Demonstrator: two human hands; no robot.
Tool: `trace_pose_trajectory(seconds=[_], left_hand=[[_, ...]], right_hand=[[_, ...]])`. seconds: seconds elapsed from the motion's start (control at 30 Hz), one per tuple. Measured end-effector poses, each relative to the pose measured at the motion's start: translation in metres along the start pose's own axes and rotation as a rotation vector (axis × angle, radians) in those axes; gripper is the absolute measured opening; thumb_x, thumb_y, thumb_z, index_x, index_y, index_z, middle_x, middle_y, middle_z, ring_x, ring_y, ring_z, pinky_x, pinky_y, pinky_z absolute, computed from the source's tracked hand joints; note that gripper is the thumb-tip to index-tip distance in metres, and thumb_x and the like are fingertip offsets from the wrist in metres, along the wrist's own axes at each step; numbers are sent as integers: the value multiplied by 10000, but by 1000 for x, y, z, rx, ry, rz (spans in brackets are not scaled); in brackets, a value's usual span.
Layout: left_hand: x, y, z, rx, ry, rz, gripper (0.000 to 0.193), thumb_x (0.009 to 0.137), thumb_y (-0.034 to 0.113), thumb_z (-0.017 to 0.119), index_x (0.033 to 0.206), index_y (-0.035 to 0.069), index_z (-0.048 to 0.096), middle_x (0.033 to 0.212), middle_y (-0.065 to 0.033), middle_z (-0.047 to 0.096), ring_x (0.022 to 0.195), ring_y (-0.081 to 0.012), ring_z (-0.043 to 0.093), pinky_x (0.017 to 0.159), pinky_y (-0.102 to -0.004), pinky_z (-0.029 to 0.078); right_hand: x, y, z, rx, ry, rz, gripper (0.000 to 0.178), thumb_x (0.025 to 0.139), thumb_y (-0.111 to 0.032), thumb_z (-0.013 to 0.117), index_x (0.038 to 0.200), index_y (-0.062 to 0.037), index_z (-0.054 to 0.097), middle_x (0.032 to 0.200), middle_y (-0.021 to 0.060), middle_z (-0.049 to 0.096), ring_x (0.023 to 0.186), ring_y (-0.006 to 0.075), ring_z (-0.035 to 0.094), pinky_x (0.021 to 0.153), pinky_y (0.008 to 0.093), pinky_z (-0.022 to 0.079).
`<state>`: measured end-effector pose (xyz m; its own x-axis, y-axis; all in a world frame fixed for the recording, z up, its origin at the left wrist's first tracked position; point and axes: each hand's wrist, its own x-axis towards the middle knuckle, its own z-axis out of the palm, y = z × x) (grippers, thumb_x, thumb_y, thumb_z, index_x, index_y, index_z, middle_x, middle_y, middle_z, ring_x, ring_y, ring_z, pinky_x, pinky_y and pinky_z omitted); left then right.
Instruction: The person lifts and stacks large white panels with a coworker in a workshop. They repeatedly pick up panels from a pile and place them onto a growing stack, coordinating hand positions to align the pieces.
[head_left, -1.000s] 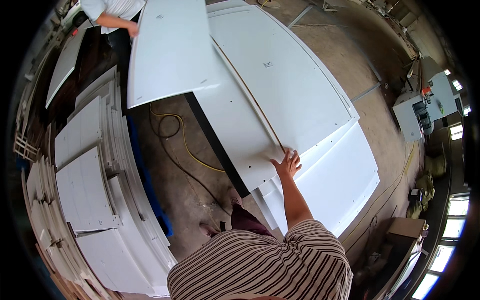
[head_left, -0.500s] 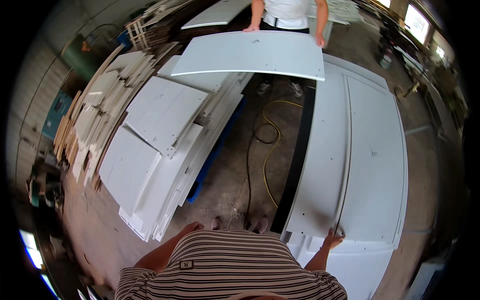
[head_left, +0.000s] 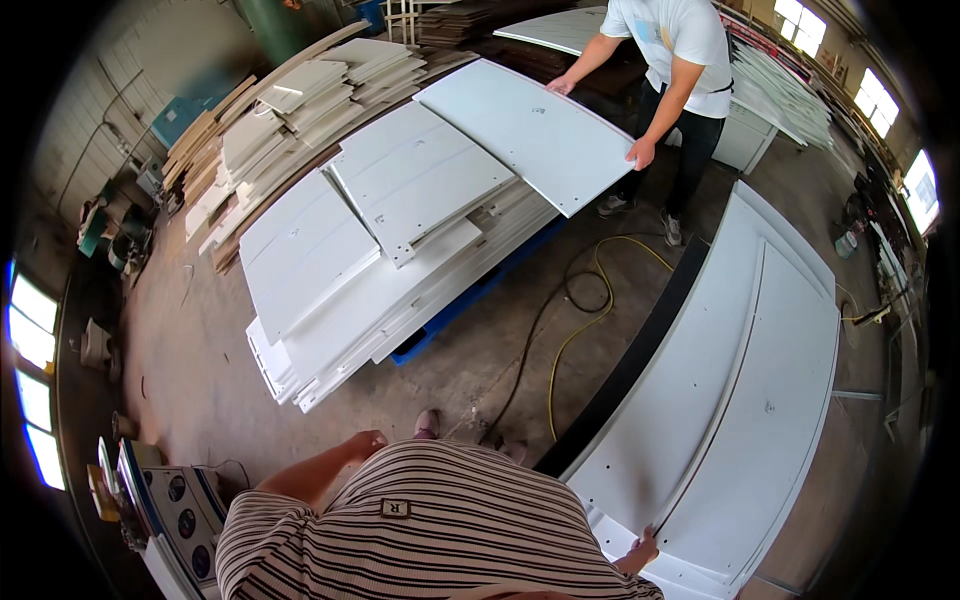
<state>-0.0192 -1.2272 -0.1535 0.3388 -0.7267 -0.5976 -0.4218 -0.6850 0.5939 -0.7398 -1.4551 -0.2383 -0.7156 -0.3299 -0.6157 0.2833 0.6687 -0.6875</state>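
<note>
Head view. Touching near end of top white panel (head_left: 760, 420) with right hand (head_left: 640, 550), right at dark seam (head_left: 715, 425); fingers bent on the edge, can't tell if really gripping. Beside striped shirt (head_left: 410, 535) with left hand (head_left: 366, 442), fingers loosely curled, blurred; can't tell if holding anything.

Far beyond right hand: small bucket (head_left: 847, 244), contents too small to make out. Ahead of left hand: blue base (head_left: 480, 292) under stack of white boards (head_left: 430, 275). On floor between and ahead of hands: yellow cable (head_left: 556, 375), dark hose (head_left: 528, 350). Farther ahead of both: carried panel (head_left: 530, 130), gripped by edges in co-worker's hands (head_left: 641, 153), reaching over far end of stack; can't tell if set down.

Versus half a second ago: carried panel moved off the floor gap, over toward stack; view swung left. Still touching same panel end with right hand.
</note>
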Motion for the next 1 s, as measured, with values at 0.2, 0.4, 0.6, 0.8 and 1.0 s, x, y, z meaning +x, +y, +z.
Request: trace_pose_trajectory(seconds=[0.2,0.4,0.6,0.8,1.0], left_hand=[[19,26,15,83,-173,-86,304,750,343,594,900,80,625,857,-115,638,805,-223,601,717,-317,459],[26,46,12,154,-132,46,304,779,327,549,920,67,618,893,-143,630,838,-274,599,748,-333,456],[59,46,-5,1,-197,107,280,813,308,506,909,62,598,883,-146,621,832,-289,591,747,-349,451],[78,62,-23,20,-370,217,250,861,272,512,909,33,569,820,-88,616,781,-156,584,674,-290,473],[113,245,40,-133,-721,-65,469,879,412,457,1160,37,457,1061,-132,569,968,-221,555,818,-348,438]], right_hand=[[30,20,-23,229,-240,-32,275,685,-154,739,887,-23,607,693,7,526,517,90,407,498,244,389],[-12,0,-16,282,-124,36,265,728,-231,711,818,-4,607,586,-10,470,461,83,381,518,226,400],[-27,1,-15,386,-250,8,245,749,-238,684,816,-14,612,597,2,478,486,110,431,485,240,390],[-75,-6,27,269,-382,95,295,684,-314,736,659,-114,520,559,-12,412,473,87,395,367,210,282],[-201,14,127,520,-552,119,157,732,-106,682,787,-155,544,672,-47,528,590,81,500,448,187,310]])
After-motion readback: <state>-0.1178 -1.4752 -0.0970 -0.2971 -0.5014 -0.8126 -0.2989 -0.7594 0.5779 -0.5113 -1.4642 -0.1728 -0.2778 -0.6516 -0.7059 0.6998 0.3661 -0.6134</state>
